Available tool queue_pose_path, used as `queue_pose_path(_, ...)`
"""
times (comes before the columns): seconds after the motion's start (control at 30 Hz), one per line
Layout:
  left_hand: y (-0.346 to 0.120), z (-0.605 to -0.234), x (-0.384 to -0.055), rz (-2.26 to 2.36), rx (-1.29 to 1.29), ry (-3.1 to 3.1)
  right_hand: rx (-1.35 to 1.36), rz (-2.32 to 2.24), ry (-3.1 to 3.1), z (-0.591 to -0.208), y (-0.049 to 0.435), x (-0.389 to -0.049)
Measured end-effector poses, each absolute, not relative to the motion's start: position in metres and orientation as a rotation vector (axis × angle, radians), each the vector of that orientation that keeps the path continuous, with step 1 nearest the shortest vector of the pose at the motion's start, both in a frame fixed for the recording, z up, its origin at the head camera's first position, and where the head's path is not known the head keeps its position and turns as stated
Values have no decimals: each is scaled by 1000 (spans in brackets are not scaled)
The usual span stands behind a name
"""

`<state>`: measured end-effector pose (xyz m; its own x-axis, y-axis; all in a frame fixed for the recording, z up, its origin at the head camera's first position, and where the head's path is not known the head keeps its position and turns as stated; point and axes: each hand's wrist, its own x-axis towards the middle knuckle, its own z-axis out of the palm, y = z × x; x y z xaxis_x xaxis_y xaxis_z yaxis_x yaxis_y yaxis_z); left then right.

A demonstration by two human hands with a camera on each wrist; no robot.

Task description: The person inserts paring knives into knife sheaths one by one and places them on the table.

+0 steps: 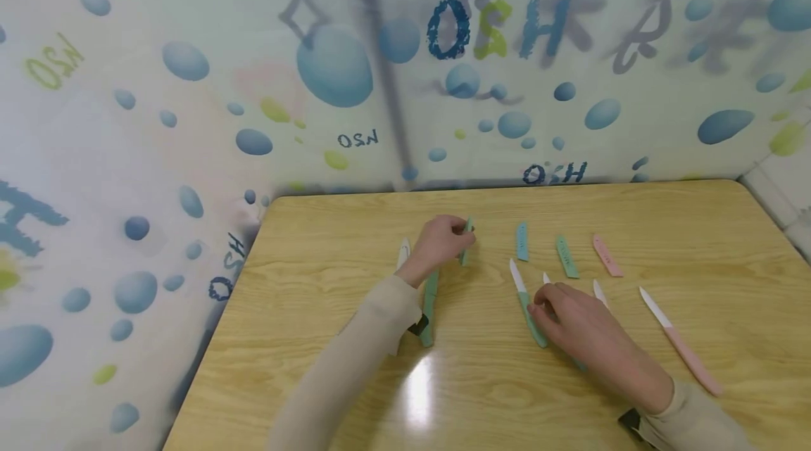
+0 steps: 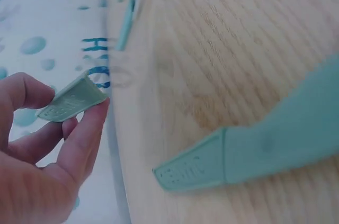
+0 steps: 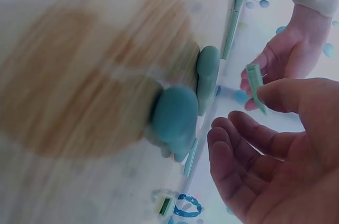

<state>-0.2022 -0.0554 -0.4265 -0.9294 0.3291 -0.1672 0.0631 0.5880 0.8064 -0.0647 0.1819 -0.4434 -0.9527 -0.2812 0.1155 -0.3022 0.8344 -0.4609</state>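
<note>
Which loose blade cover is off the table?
The green blade cover pinched in the left hand; the other loose ones, a blue cover, a second green cover and a pink cover, lie on the table.

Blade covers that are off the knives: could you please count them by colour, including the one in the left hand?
Green: 2, the held green blade cover in the left hand and the loose green blade cover on the table
Blue blade cover: 1
Pink blade cover: 1
Total in view: 4
</note>
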Motion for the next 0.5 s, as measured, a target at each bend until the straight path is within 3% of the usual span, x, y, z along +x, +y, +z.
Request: queue_pose_path(0.5,-91,-423,-180,1980,5,2045,465,709,-2979,-448,172,-71)
